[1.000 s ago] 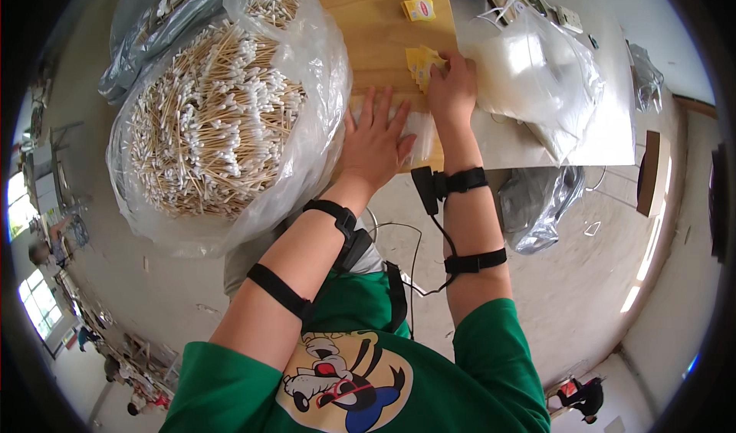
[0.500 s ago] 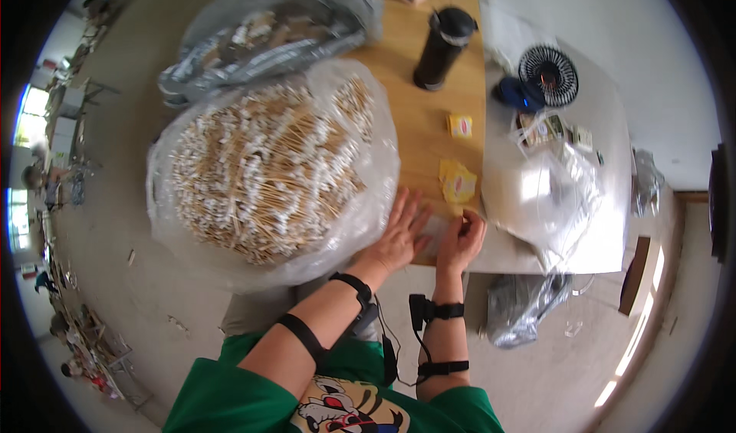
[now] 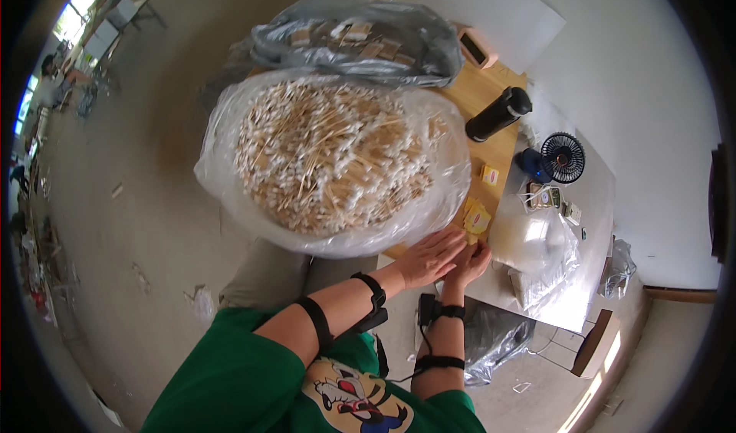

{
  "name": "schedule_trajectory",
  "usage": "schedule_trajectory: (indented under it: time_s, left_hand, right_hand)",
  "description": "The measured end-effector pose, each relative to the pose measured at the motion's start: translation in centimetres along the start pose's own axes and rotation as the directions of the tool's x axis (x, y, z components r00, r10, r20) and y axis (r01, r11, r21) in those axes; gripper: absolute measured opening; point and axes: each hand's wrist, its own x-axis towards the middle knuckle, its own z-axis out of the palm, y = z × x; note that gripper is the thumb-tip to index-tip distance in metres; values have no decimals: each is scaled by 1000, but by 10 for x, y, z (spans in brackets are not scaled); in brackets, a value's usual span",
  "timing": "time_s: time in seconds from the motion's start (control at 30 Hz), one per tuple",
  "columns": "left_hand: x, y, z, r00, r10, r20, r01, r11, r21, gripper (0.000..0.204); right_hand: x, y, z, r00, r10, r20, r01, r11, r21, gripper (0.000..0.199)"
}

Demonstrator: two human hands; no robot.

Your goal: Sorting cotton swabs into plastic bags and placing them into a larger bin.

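A large clear plastic bag (image 3: 218,168) lies open, heaped with cotton swabs (image 3: 330,161) that have white tips and tan sticks. Beyond its near right side, my left hand (image 3: 432,260) rests at the table's near edge, fingers stretched out flat. Close against it is my right hand (image 3: 469,266), fingers curled and pressed together; whatever is in them is hidden. Just past my fingertips lie several yellow paper cards (image 3: 476,218) in a loose pile. A small yellow box (image 3: 489,175) sits farther back.
Behind the swabs, a grey plastic bag (image 3: 437,42) holds small brown boxes. A black flask (image 3: 498,114) stands on the wooden table, near a pink-framed device (image 3: 477,47). On the pale table at right are a small fan (image 3: 563,158) and clear plastic bags (image 3: 537,241).
My left hand has moved right, closing up against my right hand, and its spread fingers have come together. The whole view has turned, shifting the table and bags within it.
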Motion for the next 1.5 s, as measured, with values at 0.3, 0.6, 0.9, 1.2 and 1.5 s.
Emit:
schedule_trajectory:
  time_s: [0.3,0.6,0.9,1.2,1.5]
  left_hand:
    - [25,51,-127,933,280,-225,-321,932,-172,55]
    - [55,-83,-282,990,14,-137,38,930,366,41]
    - [101,-227,-368,924,-364,113,168,655,737,62]
    - [166,-316,-400,724,-571,388,507,821,262,38]
    - [233,-393,-381,340,-884,321,326,431,842,71]
  right_hand:
    - [-1,4,3,992,-92,-91,102,988,117,17]
    - [2,-3,1,996,-3,-93,2,1000,-11,16]
    - [1,-6,9,995,-22,-99,12,995,-101,16]
    - [3,30,7,997,46,-64,-37,990,137,17]
    - [-3,25,1,942,333,51,-332,890,312,12]
